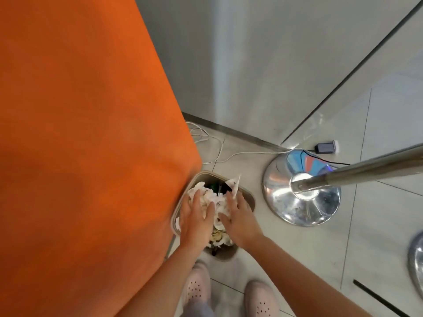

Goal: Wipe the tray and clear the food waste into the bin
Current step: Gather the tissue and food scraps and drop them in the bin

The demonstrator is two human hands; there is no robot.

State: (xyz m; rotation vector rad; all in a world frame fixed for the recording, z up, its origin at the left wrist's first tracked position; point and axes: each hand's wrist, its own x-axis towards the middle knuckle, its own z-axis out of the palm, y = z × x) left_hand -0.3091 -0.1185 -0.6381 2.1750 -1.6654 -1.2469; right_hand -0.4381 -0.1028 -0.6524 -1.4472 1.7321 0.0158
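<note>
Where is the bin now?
Head view, lower centre: the bin stands on the floor beside the orange table, left of the metal stand base, under the left hand and right hand.

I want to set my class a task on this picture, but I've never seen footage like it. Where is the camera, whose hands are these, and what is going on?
There is no machine here: a person wears one camera on the head, so you look down along their arms. The left hand and right hand lie flat, fingers straight, on crumpled paper heaped in a bin on the floor; neither hand grips anything. The big orange surface at the left looks like a table top. To the right is a shiny metal stand, with cables on the floor behind it. The person's pink shoes show at the bottom.
</note>
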